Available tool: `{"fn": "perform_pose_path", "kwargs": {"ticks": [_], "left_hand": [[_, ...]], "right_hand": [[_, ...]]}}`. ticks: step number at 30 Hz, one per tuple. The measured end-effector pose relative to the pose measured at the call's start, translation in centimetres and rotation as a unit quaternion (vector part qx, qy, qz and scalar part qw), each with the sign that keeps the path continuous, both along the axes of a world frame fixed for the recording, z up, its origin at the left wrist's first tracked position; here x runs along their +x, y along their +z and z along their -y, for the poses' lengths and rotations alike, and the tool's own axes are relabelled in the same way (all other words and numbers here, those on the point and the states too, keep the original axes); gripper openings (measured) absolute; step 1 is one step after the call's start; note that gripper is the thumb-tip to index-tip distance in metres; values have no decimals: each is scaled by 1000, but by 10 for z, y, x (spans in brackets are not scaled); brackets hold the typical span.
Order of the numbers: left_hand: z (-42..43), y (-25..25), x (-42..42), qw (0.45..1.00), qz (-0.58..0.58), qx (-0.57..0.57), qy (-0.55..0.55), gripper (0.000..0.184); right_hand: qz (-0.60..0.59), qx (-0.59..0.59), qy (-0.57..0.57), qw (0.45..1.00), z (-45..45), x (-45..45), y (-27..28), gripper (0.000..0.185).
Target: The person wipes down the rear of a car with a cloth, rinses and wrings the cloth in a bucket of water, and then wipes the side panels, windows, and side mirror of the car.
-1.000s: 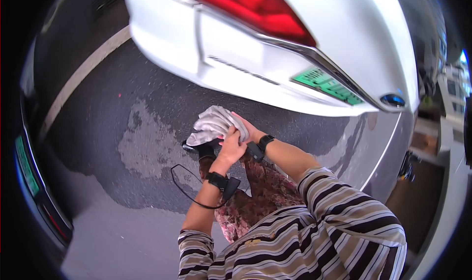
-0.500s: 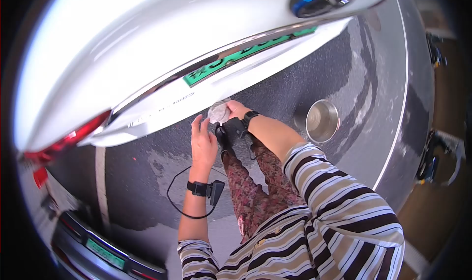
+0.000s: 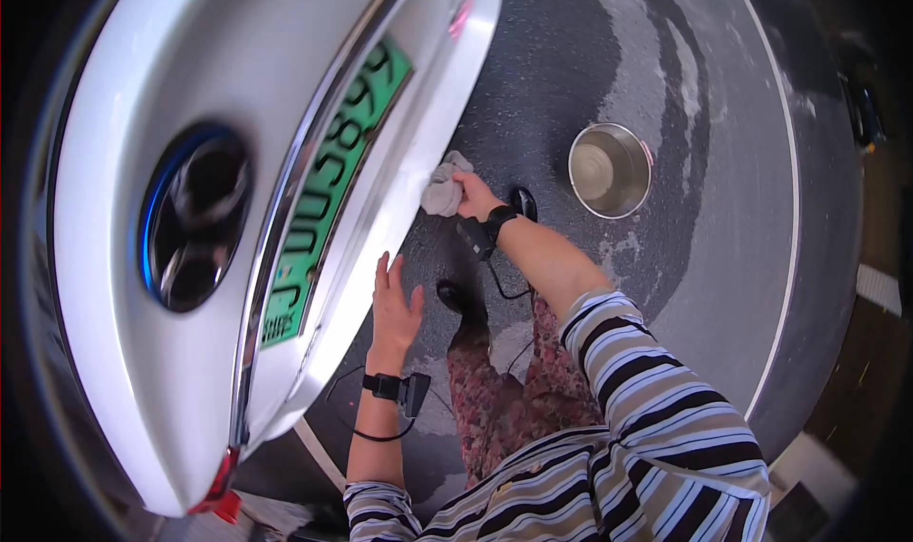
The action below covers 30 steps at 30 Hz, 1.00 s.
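The right hand grips a gray cloth just beside the white car (the left hand is spread, holding nothing), so this looks like the holding step, and moving the cloth calls for a snug grip.

The bucket stands right of the cloth, the car left

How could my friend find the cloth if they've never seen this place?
Start at the big white car with the green number plate, then go to its bumper edge. There, look in the person's right hand for the cloth. It's pale grey and crumpled, unlike the round, shiny metal bucket.
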<state>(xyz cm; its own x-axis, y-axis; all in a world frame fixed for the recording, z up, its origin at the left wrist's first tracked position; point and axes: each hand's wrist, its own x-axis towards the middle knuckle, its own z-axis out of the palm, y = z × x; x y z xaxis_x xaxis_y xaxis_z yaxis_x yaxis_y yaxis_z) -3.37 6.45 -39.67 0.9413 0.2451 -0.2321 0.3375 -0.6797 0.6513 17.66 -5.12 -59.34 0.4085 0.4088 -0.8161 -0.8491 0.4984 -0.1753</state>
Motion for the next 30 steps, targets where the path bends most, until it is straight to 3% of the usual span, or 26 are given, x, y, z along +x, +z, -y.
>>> {"fn": "perform_pose_path", "kwargs": {"ticks": [6,8,10,16,17,20,21,23,25,26,28,30], "left_hand": [[38,-13,145,998,-13,35,-49,55],[52,-26,190,998,-31,26,-40,57],[71,-36,227,998,-47,-37,-15,63],[144,-51,305,979,-10,-206,6,89],[151,-52,321,970,-41,-236,32,88],[171,-66,363,926,-139,-334,107,87],[177,-70,375,928,-153,-315,128,71],[187,-76,405,976,-163,-140,42,58],[195,-82,437,988,-127,14,-82,40],[203,-75,455,977,-137,39,-155,44],[205,-92,475,922,-56,149,-353,40],[203,-114,487,826,-115,236,-499,32]], "right_hand": [[-38,154,55,986,32,73,16,28],[-39,156,81,984,41,91,19,31],[-47,144,82,985,60,112,45,33],[-51,283,34,957,144,156,97,56],[-45,296,44,953,160,163,104,72],[-17,332,5,943,193,171,84,77],[-36,327,29,944,205,177,78,79],[-68,279,27,957,234,184,69,79],[-64,263,3,963,271,185,57,77],[-69,203,-37,976,288,180,44,71],[-75,106,-109,986,329,165,20,61],[-70,46,-151,985,371,139,-26,57]]}}
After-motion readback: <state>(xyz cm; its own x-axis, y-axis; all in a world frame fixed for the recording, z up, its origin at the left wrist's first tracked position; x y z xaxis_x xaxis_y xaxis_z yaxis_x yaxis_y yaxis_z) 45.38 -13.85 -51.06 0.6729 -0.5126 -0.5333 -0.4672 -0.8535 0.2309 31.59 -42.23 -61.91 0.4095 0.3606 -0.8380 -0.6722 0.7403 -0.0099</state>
